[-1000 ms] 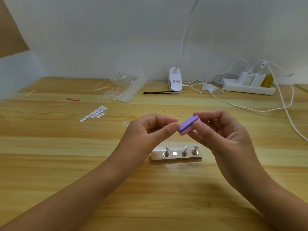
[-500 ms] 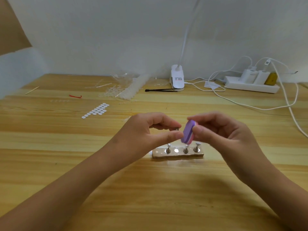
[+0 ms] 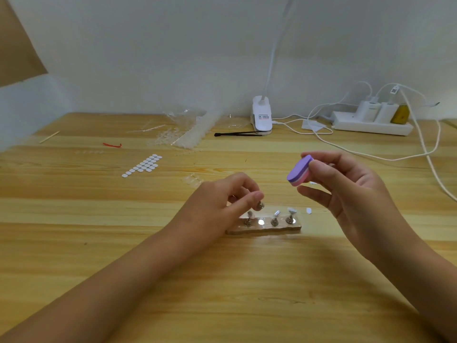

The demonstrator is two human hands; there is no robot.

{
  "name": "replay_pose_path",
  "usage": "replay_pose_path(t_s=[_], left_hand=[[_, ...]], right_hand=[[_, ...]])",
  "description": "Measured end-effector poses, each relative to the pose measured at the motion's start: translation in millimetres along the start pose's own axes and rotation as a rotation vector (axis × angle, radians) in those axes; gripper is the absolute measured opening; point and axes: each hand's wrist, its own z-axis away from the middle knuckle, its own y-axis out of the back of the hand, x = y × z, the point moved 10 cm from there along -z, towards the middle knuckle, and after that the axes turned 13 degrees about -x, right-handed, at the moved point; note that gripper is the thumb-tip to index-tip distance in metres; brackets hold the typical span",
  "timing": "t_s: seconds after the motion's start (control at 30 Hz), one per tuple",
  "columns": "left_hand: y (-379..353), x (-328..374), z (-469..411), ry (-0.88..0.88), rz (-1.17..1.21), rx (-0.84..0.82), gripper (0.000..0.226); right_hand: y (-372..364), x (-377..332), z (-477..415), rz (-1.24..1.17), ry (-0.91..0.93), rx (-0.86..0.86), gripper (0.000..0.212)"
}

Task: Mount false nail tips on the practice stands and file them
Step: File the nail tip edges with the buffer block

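At frame centre the left hand (image 3: 222, 199) pinched one metal stand (image 3: 259, 205) just above the wooden base (image 3: 264, 229), over its empty slot (image 3: 261, 221). The right hand (image 3: 346, 194), further right, gripped the purple buffer block (image 3: 298, 173) aloft. I judged the stand was being set into the base; next it must seat upright there

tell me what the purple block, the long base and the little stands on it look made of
Purple block: probably foam with an abrasive face. It looks matte, with stacked purple and pink layers showing along its edge.
Long base: looks like wood, a dull tan slab, though blur leaves it open.
Little stands: likely metal, grey with bright glints on their stems.
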Motion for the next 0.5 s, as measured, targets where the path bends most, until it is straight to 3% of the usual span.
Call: replay_pose_path(t_s=[0.13, 0.5], left_hand=[[-4, 1, -1, 0.031, -0.209, 0.028, 0.017], [-13, -2, -7, 0.112, -0.247, -0.001, 0.02]], right_hand=[[2, 2, 0, 0.005, -0.023, 0.003, 0.036], [1, 1, 0, 0.022, -0.025, -0.018, 0.035]])
